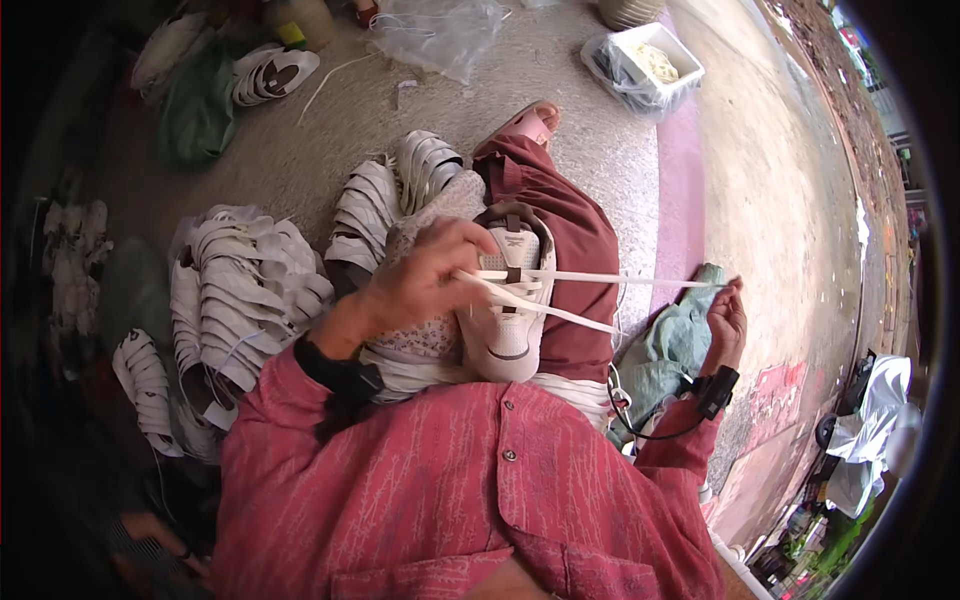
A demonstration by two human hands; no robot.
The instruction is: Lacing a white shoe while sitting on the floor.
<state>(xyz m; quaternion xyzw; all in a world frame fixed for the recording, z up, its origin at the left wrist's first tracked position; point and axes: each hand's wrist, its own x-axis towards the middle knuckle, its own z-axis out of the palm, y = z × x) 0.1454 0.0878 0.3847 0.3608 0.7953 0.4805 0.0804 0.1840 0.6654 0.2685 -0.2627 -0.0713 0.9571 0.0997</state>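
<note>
A cream shoe [500,335] rests on my lap with its toe toward me. White shoelace [630,279] runs from its eyelets straight out to the right. At the far end of that strand my right hand [728,318] has its fingertips pinched on the lace. My left hand [430,285] is at the shoe's left side, its fingers closed on the lace near the eyelets. Another length of lace [565,315] slopes down to the right from the shoe. What lies inside the left palm is hidden.
Several stacks of white shoe uppers [235,290] are on my left, with more stacked uppers [365,210] by my left leg. A white tub [655,62] wrapped in plastic stands ahead on the right. Green cloth or sacking [670,340] lies by my right leg. A clear plastic bag [440,35] lies far ahead.
</note>
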